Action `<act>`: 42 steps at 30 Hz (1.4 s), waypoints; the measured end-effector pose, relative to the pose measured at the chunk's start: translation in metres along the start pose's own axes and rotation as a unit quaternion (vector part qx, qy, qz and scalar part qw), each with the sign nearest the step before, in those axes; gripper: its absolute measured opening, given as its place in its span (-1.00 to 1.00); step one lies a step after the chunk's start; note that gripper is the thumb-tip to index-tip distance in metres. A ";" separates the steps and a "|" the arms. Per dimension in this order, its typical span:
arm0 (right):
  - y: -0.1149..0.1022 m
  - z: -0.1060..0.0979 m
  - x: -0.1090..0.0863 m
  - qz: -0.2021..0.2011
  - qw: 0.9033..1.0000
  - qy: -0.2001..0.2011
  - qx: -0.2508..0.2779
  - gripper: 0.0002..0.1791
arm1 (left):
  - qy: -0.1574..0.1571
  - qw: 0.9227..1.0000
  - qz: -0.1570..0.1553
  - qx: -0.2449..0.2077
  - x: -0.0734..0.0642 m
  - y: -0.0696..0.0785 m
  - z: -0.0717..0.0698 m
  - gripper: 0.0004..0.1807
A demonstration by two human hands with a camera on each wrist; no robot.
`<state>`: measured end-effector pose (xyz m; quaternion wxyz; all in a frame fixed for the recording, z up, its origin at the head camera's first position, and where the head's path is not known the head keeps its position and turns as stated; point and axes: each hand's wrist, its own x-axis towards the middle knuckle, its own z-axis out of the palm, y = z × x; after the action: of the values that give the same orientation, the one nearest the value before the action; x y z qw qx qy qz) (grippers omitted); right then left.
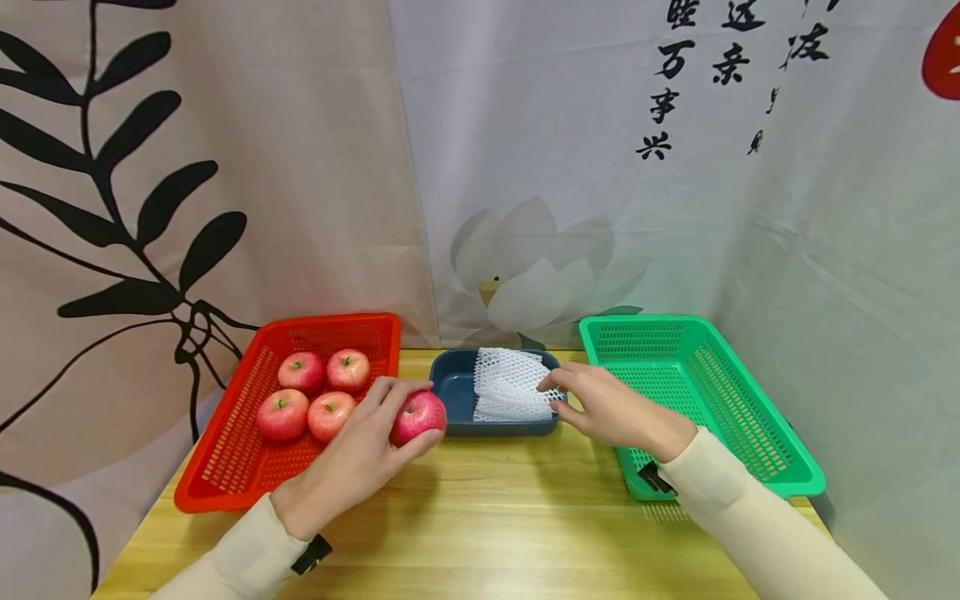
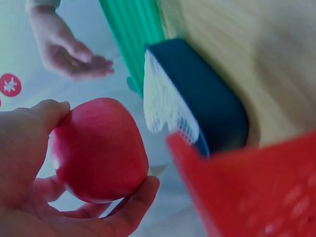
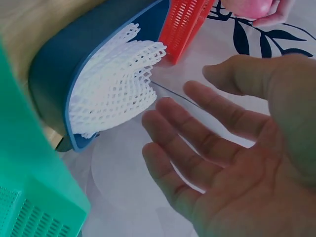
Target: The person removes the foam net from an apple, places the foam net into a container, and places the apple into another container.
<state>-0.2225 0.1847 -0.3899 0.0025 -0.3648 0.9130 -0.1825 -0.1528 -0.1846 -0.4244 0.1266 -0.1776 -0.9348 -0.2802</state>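
My left hand (image 1: 365, 439) grips a red apple (image 1: 418, 418) above the table, beside the right edge of the red basket (image 1: 217, 502). In the left wrist view, thumb and fingers curl round that apple (image 2: 101, 150). Several more apples (image 1: 302, 372) lie inside the red basket. White foam mesh sleeves (image 1: 510, 385) sit in a dark blue tray (image 1: 453, 392) at the middle back. Over the tray's right end hovers my right hand (image 1: 611, 406). Its fingers are loosely bent, and the right wrist view shows this hand (image 3: 227, 133) apart from the mesh sleeves (image 3: 113, 81), holding nothing.
A green basket (image 1: 806, 479) stands on the right of the wooden table (image 1: 480, 533), partly below my right forearm. Behind the table hangs a cloth backdrop (image 1: 322, 167) printed with leaves, a lotus and writing.
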 end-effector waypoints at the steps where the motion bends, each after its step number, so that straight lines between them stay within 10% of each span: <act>1: 0.001 -0.001 -0.003 0.001 1.000 0.003 0.000 -0.74 | -0.002 1.000 -0.006 0.006 0.001 -0.002 -0.004 -0.29; 14: 0.019 -0.010 -0.034 0.007 0.999 0.039 0.001 -0.70 | -0.047 0.996 -0.055 0.053 0.017 -0.023 -0.041 -0.26; 25: 0.028 -0.018 -0.055 0.018 0.998 0.055 -0.015 -0.69 | -0.052 0.993 -0.060 0.082 0.018 -0.048 -0.044 -0.24; 34: 0.034 -0.018 -0.062 0.037 0.998 0.059 -0.009 -0.70 | -0.194 0.976 -0.025 0.100 0.018 -0.069 -0.048 -0.20; 42: 0.039 -0.022 -0.064 0.048 0.996 0.073 -0.018 -0.69 | -0.252 0.960 0.005 0.119 0.021 -0.080 -0.046 -0.27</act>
<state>-0.2042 0.2607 -0.3906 -0.0622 -0.3064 0.9303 -0.1918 -0.1979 -0.2679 -0.4179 -0.0915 -0.2305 -0.9622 -0.1130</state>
